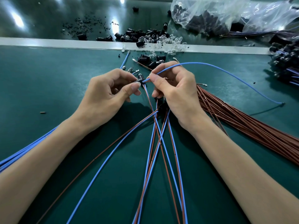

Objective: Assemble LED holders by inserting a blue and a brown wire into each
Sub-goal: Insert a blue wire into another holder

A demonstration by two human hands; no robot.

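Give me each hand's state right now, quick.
Left hand: closed, pinching the black LED holder.
Right hand: closed, pinching the blue wire.

Overhead lamps are lighting the bench brightly and fairly evenly. White glare is streaking the glossy far surface (17, 19) and the clear plastic bag (226, 12). The left hand (103, 96) and right hand (176, 92) are casting soft dark shadows on the green mat (48, 78). Wide-angle distortion is bowing the white divider strip (64, 43); corners are blurring, the centre is resolving sharply.
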